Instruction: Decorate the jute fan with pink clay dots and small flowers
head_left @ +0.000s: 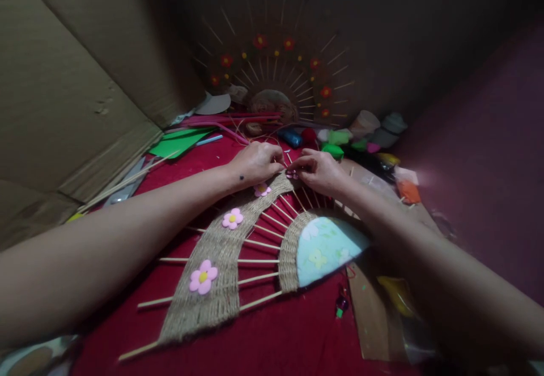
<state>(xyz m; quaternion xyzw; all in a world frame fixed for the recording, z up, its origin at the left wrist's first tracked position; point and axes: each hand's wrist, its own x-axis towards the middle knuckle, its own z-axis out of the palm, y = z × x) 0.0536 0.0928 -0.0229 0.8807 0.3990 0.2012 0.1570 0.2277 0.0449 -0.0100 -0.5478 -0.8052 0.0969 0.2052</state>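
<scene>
A hand fan [219,260] of jute twine woven over thin sticks lies on the red surface, with a light-blue patterned half-circle [329,251] at its base. Pink flowers with yellow centres, such as the large pink flower [203,277], sit along its outer band. My left hand [260,158] is closed, its thumb and fingertips pinched at the band's upper part. Facing it, my right hand [319,170] pinches at another pink flower [292,174], which its fingers partly cover. Whether the left fingertips hold anything is hidden.
Behind stands another fan with red flowers [260,41]. Pink strips [204,120], green sheet [182,141], scissors [127,183] and sticks lie at the left. Small coloured bundles [334,150] and a cup [365,122] are at back right. A beaded charm [341,303] lies near the fan.
</scene>
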